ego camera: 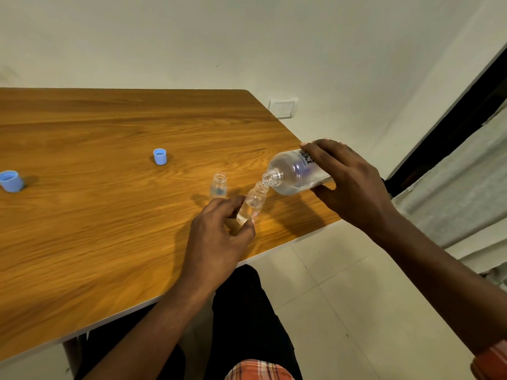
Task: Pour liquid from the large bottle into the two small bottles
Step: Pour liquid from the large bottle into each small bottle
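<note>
The right hand (354, 185) is gripping the large bottle (295, 174) round its body, fingers over the top and thumb underneath, and is holding it tipped almost flat above the tabletop's (109, 215) right edge. Its open neck is pointing left and down and is sitting right at the mouth of the near small bottle (252, 204). The left hand (219, 234) is pinching that small bottle between thumb and fingers and is leaning it towards the big one. Clear liquid is lying in its lower part, but no stream can be made out between the two mouths.

The far small bottle (218, 186) is standing upright and uncapped just beside the left hand's fingertips, not touching the pour. Nothing is crowding the two hands. A small blue cap (160, 156) is resting further back and left, well apart from the bottles, and a bigger blue cap (11, 181) is sitting at the far left edge of the view. A wall switch (282, 107) is showing beyond the tabletop's corner, with pale floor (343, 297) tiles below the right arm.
</note>
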The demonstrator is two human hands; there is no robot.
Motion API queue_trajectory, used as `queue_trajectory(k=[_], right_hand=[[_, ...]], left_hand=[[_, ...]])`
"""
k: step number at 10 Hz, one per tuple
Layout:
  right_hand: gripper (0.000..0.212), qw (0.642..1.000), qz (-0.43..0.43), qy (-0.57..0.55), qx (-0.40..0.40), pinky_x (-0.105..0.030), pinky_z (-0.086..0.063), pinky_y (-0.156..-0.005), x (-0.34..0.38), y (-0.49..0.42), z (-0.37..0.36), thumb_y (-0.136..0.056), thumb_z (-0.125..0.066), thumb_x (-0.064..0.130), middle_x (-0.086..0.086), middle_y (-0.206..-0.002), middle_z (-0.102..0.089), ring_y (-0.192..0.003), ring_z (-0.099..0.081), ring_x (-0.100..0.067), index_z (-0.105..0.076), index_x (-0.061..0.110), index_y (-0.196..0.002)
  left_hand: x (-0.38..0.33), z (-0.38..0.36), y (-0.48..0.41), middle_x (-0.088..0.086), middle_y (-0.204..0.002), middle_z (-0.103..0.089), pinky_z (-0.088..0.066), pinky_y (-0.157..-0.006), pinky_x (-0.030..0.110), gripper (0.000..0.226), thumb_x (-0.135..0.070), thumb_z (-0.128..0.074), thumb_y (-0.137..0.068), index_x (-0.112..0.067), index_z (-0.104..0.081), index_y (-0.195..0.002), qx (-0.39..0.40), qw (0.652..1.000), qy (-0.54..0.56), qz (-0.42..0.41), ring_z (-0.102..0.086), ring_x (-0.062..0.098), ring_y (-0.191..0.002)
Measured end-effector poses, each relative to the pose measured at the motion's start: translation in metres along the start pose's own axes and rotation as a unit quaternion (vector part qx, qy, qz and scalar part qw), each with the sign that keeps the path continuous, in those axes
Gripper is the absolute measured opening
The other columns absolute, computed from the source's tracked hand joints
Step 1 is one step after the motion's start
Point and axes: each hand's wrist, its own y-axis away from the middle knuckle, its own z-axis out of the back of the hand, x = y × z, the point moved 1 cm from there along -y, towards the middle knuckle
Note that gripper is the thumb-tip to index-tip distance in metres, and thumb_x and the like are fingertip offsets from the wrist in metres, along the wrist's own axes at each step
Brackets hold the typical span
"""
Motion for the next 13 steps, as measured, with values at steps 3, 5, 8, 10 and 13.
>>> queue_trajectory(k=[3, 5, 8, 10, 13], right_hand=[[0.065, 1.0, 0.0, 0.001, 0.0, -0.039, -0.053, -0.08, 0.0005, -0.0007, 0.0007, -0.076, -0.078, 0.011, -0.011, -0.13, -0.058, -0.112, -0.057, -0.032, -0.052, 0.013, -0.136], [0.066, 1.0, 0.003, 0.002, 0.0, -0.039, -0.054, -0.08, 0.0007, -0.0005, -0.0001, -0.076, -0.078, 0.011, -0.012, -0.129, -0.058, -0.111, -0.058, -0.032, -0.052, 0.012, -0.136], [0.066, 1.0, 0.004, 0.003, 0.003, -0.041, -0.054, -0.08, 0.0003, -0.0006, 0.0003, -0.076, -0.078, 0.011, -0.013, -0.129, -0.058, -0.111, -0.058, -0.033, -0.052, 0.011, -0.136], [0.066, 1.0, 0.006, 0.0, 0.003, -0.042, -0.054, -0.082, -0.0008, -0.0009, -0.0004, -0.076, -0.078, 0.012, -0.014, -0.13, -0.057, -0.112, -0.057, -0.033, -0.051, 0.011, -0.137], [0.067, 1.0, 0.002, 0.004, 0.003, -0.039, -0.053, -0.081, -0.0016, -0.0015, -0.0006, -0.076, -0.077, 0.012, -0.011, -0.131, -0.057, -0.114, -0.056, -0.031, -0.05, 0.014, -0.138]], left_hand=[[-0.0006, -0.0006, -0.0009, -0.016, -0.093, -0.063, -0.044, -0.073, 0.009, 0.038, -0.01, -0.074, -0.076, -0.027, -0.068, -0.109, -0.002, 1.0, 0.001, -0.002, -0.06, 0.0, -0.085], [-0.0001, 0.0, -0.001, -0.016, -0.093, -0.064, -0.044, -0.073, 0.009, 0.038, -0.01, -0.073, -0.076, -0.026, -0.069, -0.109, -0.003, 1.0, -0.004, -0.001, -0.06, -0.001, -0.086], [-0.0014, 0.0, -0.0006, -0.017, -0.094, -0.063, -0.043, -0.073, 0.008, 0.037, -0.011, -0.073, -0.076, -0.025, -0.069, -0.109, -0.005, 1.0, -0.01, 0.003, -0.059, -0.001, -0.087], [-0.0014, 0.0, -0.0005, -0.016, -0.095, -0.064, -0.043, -0.074, 0.007, 0.037, -0.012, -0.074, -0.076, -0.021, -0.069, -0.112, -0.004, 1.0, -0.008, 0.007, -0.06, -0.001, -0.087], [-0.0045, 0.0015, 0.0001, -0.015, -0.094, -0.064, -0.04, -0.072, 0.004, 0.037, -0.01, -0.074, -0.077, -0.022, -0.069, -0.111, 0.0, 1.0, -0.002, 0.004, -0.059, -0.004, -0.087]])
